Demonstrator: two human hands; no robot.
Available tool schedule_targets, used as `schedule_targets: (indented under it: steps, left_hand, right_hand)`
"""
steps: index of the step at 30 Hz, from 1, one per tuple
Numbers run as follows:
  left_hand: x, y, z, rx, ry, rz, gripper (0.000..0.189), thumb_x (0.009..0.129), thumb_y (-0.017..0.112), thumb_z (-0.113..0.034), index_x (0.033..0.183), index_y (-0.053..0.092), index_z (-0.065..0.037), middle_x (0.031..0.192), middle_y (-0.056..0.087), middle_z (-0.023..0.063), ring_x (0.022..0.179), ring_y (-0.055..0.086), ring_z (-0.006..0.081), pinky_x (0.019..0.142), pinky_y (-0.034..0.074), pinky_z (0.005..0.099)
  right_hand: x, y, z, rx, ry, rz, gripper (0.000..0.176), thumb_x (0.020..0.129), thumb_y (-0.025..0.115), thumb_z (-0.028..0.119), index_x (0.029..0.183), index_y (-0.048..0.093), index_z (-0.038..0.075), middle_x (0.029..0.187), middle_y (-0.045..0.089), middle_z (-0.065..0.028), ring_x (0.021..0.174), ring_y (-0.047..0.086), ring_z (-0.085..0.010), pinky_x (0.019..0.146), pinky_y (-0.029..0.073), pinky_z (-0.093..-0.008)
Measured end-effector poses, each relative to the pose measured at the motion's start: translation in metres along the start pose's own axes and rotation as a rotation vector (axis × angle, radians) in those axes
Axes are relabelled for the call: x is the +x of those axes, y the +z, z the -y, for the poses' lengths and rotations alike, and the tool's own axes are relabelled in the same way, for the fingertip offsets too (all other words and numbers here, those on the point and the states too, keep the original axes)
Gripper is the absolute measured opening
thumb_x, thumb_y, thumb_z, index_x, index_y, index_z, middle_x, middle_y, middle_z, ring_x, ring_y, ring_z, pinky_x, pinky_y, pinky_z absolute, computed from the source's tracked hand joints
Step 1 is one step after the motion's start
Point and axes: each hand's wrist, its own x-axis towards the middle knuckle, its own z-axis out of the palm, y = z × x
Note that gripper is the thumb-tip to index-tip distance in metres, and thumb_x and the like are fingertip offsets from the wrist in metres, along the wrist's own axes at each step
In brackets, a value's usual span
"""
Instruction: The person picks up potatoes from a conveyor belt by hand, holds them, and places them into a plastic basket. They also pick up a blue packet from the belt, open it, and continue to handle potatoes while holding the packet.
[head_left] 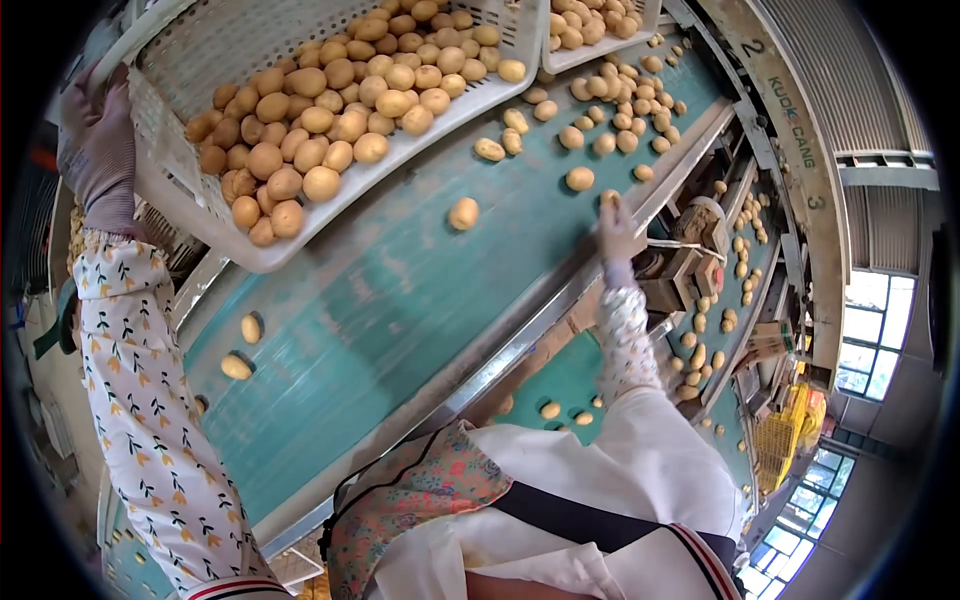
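A white perforated plastic crate (390,150) with many potatoes (300,120) in it sits tilted over the green conveyor belt (350,300). At the crate's left end, my left hand (98,145), in a knit glove, grips its rim; some fingers are hard to make out. Over the belt's near metal edge reaches my right hand (617,238), also gloved. Its fingers are closed on a potato (609,198). Loose potatoes lie close by, one (579,179) just beyond that hand and another (463,213) in the middle of the belt.
A second crate (600,35) of potatoes stands at the top. Potatoes cluster on the belt's upper right. Past the metal rail (500,355), a lower belt (570,375) carries more potatoes. Wooden blocks (680,278) and a yellow basket (775,445) are at the right.
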Motion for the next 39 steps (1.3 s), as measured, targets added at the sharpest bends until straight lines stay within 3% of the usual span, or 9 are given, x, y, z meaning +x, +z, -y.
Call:
schedule_targets:
  steps: [2,5,18,21,24,26,28,30,39]
  left_hand:
    - [0.003,0.011,0.026,-0.131,0.089,-0.014,0.036,0.093,0.069,-0.032,0.122,0.064,-0.012,0.101,0.071,0.0054,0.089,0.068,0.0144,0.08,0.051,0.0276]
    - [0.008,0.002,0.02,-0.056,0.018,-0.005,0.041,0.09,0.07,-0.036,0.123,0.063,-0.013,0.101,0.071,0.0047,0.089,0.068,0.0143,0.08,0.051,0.0271]
    - [0.016,0.008,0.031,-0.014,0.249,0.034,0.031,0.086,0.064,-0.025,0.109,0.069,-0.004,0.096,0.071,0.0145,0.091,0.069,0.0306,0.082,0.051,0.0389]
    - [-0.035,0.016,0.034,-0.003,0.313,-0.124,0.052,0.09,0.063,-0.027,0.128,0.052,0.008,0.122,0.059,0.0289,0.111,0.06,0.04,0.092,0.047,0.0438]
    - [-0.15,-0.019,0.019,-0.168,0.092,0.304,0.081,0.096,0.062,-0.031,0.151,0.018,0.008,0.148,0.035,0.0336,0.133,0.044,0.0418,0.109,0.039,0.0425]
    - [-0.243,-0.076,-0.016,-0.517,0.051,0.532,0.069,0.098,0.058,-0.016,0.152,0.021,0.006,0.147,0.041,0.0299,0.133,0.045,0.0385,0.112,0.034,0.0455]
    - [-0.348,-0.118,-0.011,-0.43,0.105,0.649,0.047,0.095,0.061,-0.017,0.135,0.049,0.003,0.132,0.057,0.0222,0.125,0.053,0.0363,0.107,0.039,0.0419]
    - [-0.421,-0.16,-0.011,-0.61,-0.166,0.913,0.031,0.093,0.061,-0.015,0.119,0.062,0.001,0.114,0.067,0.0197,0.109,0.062,0.0331,0.097,0.048,0.0407]
    - [-0.509,-0.228,0.007,-0.772,-0.495,1.167,0.027,0.098,0.06,-0.02,0.078,0.059,-0.001,0.066,0.055,0.0027,0.062,0.048,0.0082,0.058,0.042,0.028]
  right_hand:
    - [-0.066,0.014,-0.018,-0.241,-0.047,-0.016,0.035,0.092,0.06,0.026,0.116,0.064,0.001,0.103,0.069,-0.0189,0.102,0.065,-0.0335,0.09,0.051,-0.0372]
    - [-0.141,0.023,0.015,-0.518,-0.257,0.125,0.042,0.085,0.065,0.034,0.12,0.063,0.011,0.124,0.063,-0.0108,0.125,0.05,-0.0378,0.112,0.021,-0.06]
    - [-0.285,0.029,0.098,-0.259,-0.397,0.306,0.038,0.081,0.065,0.029,0.113,0.064,0.009,0.117,0.062,-0.0093,0.12,0.053,-0.0297,0.109,0.025,-0.0573]
    - [-0.328,0.028,0.112,-0.191,-0.444,0.33,0.034,0.083,0.064,0.028,0.111,0.064,0.009,0.118,0.06,-0.0101,0.124,0.049,-0.0316,0.11,0.025,-0.0581]
    - [-0.356,0.021,0.125,-0.136,-0.462,0.371,0.033,0.085,0.063,0.027,0.111,0.063,0.008,0.122,0.059,-0.012,0.128,0.047,-0.034,0.11,0.026,-0.058]
    - [-0.373,0.025,0.124,-0.099,-0.492,0.325,0.033,0.085,0.063,0.027,0.112,0.063,0.008,0.124,0.058,-0.0127,0.13,0.046,-0.0351,0.109,0.027,-0.0573]
    - [-0.382,0.026,0.126,-0.083,-0.48,0.299,0.036,0.086,0.061,0.025,0.118,0.062,0.008,0.128,0.057,-0.0149,0.129,0.045,-0.0385,0.108,0.028,-0.0574]
    - [-0.396,0.027,0.127,-0.085,-0.457,0.272,0.039,0.087,0.06,0.024,0.122,0.061,0.008,0.132,0.055,-0.0162,0.129,0.044,-0.0408,0.108,0.029,-0.0579]
    - [-0.433,0.046,0.128,-0.155,-0.439,0.196,0.044,0.087,0.061,0.027,0.128,0.06,0.011,0.14,0.05,-0.0172,0.134,0.039,-0.042,0.111,0.028,-0.0573]
